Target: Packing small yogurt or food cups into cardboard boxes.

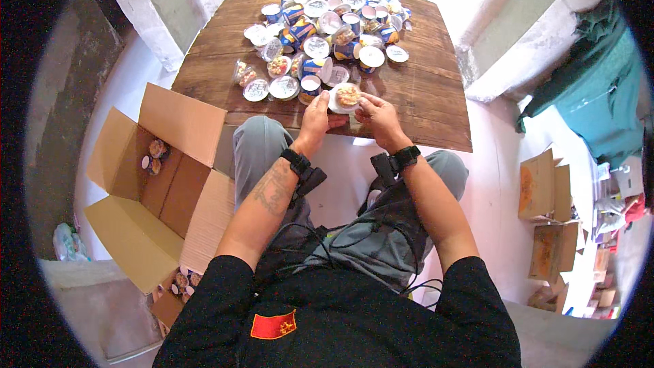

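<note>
At the near edge of the wooden table (218,61), both my hands hold one small snack cup (348,97). It has a white rim, and pale brown, crunchy-looking pieces show in it. My left hand (316,124) supports its left side, fingers reaching beneath. On the right, my right hand (380,120) pinches the rim between thumb and fingers. Just beyond my left hand stands a blue cup (310,86) with a white top. Near it lie white lids or cup tops (283,88) and a cup of mixed pieces (278,66).
A large heap of blue and white cups (330,24) covers the table's far middle. To my left, an open cardboard box (174,194) holds a few cups (157,148) in one corner; more cups (182,285) sit below it. Cardboard boxes (553,252) and green cloth (593,105) are at right.
</note>
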A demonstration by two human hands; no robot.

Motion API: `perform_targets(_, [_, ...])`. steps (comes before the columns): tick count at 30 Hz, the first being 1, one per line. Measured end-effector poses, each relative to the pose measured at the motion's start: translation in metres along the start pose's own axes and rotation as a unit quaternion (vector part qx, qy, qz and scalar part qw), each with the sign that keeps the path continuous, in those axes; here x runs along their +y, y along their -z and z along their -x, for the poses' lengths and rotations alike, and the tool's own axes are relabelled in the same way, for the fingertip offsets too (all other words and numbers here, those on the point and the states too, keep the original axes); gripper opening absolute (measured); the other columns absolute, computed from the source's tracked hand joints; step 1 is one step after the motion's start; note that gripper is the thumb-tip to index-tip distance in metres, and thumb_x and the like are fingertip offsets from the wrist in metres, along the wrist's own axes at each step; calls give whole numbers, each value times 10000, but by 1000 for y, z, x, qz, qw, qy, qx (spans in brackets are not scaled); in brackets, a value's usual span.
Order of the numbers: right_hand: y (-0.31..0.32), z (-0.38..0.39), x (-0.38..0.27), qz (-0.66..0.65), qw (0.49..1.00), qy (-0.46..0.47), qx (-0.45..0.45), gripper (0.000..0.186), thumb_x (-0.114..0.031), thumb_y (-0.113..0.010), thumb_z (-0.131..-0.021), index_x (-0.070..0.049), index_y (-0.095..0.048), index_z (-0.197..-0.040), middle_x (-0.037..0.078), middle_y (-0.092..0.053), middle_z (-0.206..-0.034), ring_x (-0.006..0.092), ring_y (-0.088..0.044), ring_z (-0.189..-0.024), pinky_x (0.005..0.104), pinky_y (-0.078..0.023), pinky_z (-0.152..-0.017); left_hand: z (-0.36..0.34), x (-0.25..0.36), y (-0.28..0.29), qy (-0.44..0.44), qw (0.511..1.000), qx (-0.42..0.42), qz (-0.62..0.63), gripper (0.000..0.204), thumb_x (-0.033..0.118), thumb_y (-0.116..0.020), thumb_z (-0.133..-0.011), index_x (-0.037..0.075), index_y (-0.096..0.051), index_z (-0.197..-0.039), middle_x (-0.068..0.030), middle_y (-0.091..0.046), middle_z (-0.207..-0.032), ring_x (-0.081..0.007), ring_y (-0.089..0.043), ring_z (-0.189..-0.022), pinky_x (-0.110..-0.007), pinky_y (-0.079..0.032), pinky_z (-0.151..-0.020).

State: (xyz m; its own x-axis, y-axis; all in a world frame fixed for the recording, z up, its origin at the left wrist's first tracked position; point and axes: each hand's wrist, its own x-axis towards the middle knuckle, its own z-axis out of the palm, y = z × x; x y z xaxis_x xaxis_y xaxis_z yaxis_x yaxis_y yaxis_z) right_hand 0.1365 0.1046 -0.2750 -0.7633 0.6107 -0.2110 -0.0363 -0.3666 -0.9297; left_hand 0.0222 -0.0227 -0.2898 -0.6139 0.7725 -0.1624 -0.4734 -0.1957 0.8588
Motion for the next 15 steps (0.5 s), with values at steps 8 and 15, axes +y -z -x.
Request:
perform_targets(8, [-4,-7,9,78,996,-45,-24,267,-227,-536,-994,-24,-611,-1150,15,-651,-951,99,-606,-781,257,-527,-705,3,1,1,-26,1000,-13,-4,365,283,-390,-1041,26,-504,-1274,-102,-633,-1131,-191,-674,-931,-307,-597,-737])
perform_targets(15, [0,-20,14,107,993,-37,-41,243,-228,-519,-999,-33,-597,-1120,33,-653,-988,115,-624,-824,264,-537,-698,-3,11,6,10,999,-33,-16,329,201,-399,-1034,2,-530,-1260,-105,-636,-1149,-209,-676,-966,-327,-603,-776])
